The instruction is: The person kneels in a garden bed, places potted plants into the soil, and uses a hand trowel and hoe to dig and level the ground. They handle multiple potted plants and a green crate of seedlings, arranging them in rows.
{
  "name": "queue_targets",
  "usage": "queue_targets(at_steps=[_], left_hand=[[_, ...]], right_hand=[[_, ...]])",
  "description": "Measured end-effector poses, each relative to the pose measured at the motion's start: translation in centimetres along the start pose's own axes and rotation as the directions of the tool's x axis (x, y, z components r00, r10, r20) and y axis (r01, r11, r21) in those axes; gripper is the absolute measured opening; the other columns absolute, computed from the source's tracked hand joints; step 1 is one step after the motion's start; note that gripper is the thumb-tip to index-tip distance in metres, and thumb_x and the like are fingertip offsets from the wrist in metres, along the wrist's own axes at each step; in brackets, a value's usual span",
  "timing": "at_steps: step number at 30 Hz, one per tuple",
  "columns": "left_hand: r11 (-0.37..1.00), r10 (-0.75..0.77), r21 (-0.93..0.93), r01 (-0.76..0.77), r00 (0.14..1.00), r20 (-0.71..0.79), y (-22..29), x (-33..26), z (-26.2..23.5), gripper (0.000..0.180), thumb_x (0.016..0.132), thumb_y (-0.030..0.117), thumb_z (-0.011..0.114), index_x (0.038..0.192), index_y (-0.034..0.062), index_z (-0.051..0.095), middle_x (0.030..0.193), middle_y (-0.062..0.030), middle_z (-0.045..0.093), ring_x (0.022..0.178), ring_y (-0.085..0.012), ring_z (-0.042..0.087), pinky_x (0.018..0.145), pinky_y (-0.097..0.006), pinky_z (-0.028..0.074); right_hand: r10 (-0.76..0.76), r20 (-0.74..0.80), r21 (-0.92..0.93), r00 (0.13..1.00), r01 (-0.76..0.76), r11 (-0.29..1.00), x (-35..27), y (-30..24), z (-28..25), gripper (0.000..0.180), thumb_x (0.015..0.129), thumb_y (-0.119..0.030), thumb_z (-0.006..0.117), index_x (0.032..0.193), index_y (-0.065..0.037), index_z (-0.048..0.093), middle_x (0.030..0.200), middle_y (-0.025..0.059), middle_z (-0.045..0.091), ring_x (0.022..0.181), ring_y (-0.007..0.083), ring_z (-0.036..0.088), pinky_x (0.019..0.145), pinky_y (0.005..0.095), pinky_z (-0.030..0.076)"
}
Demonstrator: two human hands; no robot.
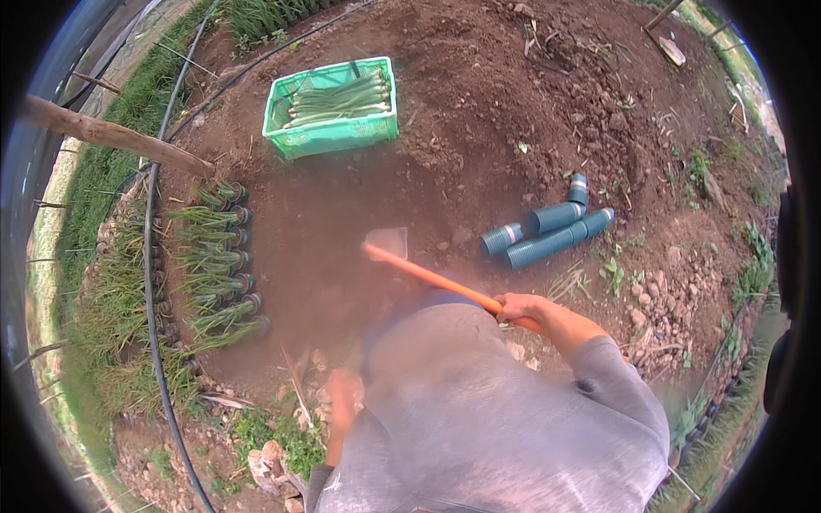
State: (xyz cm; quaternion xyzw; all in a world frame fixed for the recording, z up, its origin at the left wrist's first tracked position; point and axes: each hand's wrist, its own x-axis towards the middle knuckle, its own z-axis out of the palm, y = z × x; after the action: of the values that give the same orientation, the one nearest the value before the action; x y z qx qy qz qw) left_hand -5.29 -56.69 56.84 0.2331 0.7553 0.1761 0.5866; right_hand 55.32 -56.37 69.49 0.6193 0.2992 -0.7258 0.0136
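My right hand (516, 308) is wrapped round the orange handle (436, 280) of a hoe. At the handle's far end, the pale, squarish hoe blade (391, 240) rests at or just above the brown soil. My left hand (344, 385) hangs low on the left, near stones and a dry stick, apart from the hoe. It is blurred, and its fingers do not show clearly. Beyond the blade stands a green plastic crate (333, 137) with long green-stemmed plants (342, 101) lying in it.
Nested blue-green pots (547, 235) lie in stacks on the soil at right. Potted green seedlings (218, 282) form a row at left, beside a black hose (154, 299). A wooden post (120, 137) slants in at upper left. Stones (658, 295) and weeds lie at right.
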Motion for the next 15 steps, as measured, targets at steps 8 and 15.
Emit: queue_targets(at_steps=[8, 15], left_hand=[[0.975, -0.138, -0.168, 0.144, 0.989, 0.048, 12.0, 1.6, 7.9, 0.036, 0.101, 0.035, 0.050, 0.115, 0.0036, 0.060, 0.087, -0.0149, 0.067, 0.062, -0.0224, 0.063, 0.050, -0.031, 0.052], [0.987, -0.050, 0.158, 0.026, 0.988, 0.148, 20.7, 3.2, 15.1, 0.041, 0.101, 0.037, 0.050, 0.123, 0.0022, 0.056, 0.105, -0.0203, 0.064, 0.090, -0.0320, 0.068, 0.065, -0.038, 0.056]], right_hand=[[0.054, -0.236, 0.500, 0.970, 0.074, 0.863, -3.7, 5.7, 6.0, 0.044, 0.076, -0.006, 0.066, 0.119, -0.005, 0.058, 0.083, 0.0055, 0.063, 0.057, 0.0137, 0.057, 0.046, 0.0312, 0.048], [0.103, -0.243, 0.520, 0.965, 0.040, 0.853, -3.3, 5.2, 4.2, 0.040, 0.082, -0.010, 0.065, 0.121, -0.002, 0.063, 0.099, 0.0085, 0.070, 0.085, 0.0170, 0.064, 0.071, 0.0337, 0.052]])
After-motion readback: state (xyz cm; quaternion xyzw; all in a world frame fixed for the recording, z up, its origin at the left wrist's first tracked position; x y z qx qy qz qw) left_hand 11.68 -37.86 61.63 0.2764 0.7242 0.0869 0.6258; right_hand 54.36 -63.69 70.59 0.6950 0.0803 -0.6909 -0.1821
